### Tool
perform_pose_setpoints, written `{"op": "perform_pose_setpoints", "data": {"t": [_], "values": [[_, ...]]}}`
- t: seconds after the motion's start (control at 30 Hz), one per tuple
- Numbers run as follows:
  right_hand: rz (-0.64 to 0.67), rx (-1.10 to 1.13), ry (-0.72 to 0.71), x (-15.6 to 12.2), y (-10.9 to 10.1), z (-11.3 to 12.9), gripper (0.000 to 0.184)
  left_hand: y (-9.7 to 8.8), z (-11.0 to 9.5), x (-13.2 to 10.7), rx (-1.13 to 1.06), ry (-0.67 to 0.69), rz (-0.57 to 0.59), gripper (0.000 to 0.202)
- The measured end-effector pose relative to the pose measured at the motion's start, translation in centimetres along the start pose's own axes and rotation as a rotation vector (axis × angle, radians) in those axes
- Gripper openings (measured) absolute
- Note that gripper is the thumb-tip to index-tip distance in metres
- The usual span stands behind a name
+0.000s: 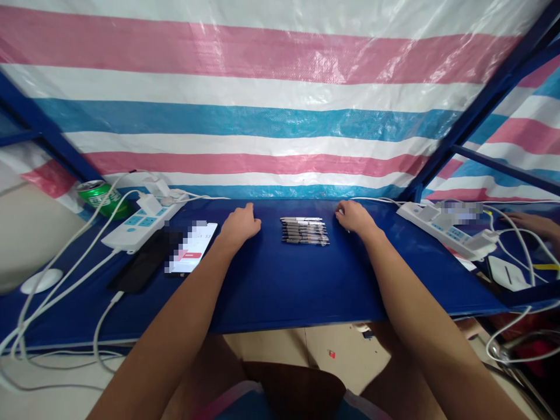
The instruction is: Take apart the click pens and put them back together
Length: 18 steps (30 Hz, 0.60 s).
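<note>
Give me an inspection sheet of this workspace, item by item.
Surface: blue-covered table.
Job's things: dark pens, lying side by side in a tight group.
Clutter: green can on its side, lit phone, dark phone.
Grippers: left hand and right hand rest either side of the pens, not touching them.
Cables: white cables around the power strip.
Surroundings: striped tarp, co-worker's hand at right.

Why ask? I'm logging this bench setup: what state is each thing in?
left hand: open, resting on the blue table
right hand: open, resting on the table
pens: lying flat, side by side
lit phone: flat, screen on
dark phone: flat, screen dark
green can: on its side
power strip: plugs inserted
</note>
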State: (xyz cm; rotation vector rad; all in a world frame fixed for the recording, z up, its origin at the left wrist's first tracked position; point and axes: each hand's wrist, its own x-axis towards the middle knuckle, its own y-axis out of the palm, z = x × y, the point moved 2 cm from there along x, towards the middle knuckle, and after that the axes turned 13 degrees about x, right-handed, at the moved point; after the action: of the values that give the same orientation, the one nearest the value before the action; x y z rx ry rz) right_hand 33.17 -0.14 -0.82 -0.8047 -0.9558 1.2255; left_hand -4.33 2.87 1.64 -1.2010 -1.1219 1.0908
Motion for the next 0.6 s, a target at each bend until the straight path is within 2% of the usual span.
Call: {"op": "perform_pose_setpoints", "data": {"t": [0.1, 0.23, 0.33, 0.4, 0.47, 0.53, 0.6], "values": [[-0.015, -0.012, 0.005, 0.1, 0.0, -0.4, 0.027, 0.3, 0.6, 0.4, 0.042, -0.031, 0.015, 0.048], [-0.035, 0.003, 0.038, -0.1, 0.1, -0.8, 0.029, 0.2, 0.8, 0.2, 0.058, -0.039, -0.009, 0.044], [-0.085, 0.023, 0.002, -0.1, 0.0, -0.5, 0.032, -0.4, 0.1, -0.5, 0.077, -0.023, -0.108, 0.043], [-0.105, 0.072, -0.106, -0.1, -0.1, 0.3, 0.031, -0.7, -1.0, -0.8, 0.048, 0.095, -0.223, 0.044], [-0.088, 0.154, -0.261, -0.2, -0.1, 1.4, 0.027, -0.5, -2.6, -1.1, -0.061, 0.315, -0.301, 0.044], [-0.045, 0.243, -0.393, -0.3, 0.1, 2.5, 0.024, 0.1, -4.1, -1.4, -0.194, 0.503, -0.309, 0.046], [0.007, 0.307, -0.455, -0.4, 0.5, 3.3, 0.023, 0.9, -5.2, -1.5, -0.283, 0.619, -0.259, 0.046]]}}
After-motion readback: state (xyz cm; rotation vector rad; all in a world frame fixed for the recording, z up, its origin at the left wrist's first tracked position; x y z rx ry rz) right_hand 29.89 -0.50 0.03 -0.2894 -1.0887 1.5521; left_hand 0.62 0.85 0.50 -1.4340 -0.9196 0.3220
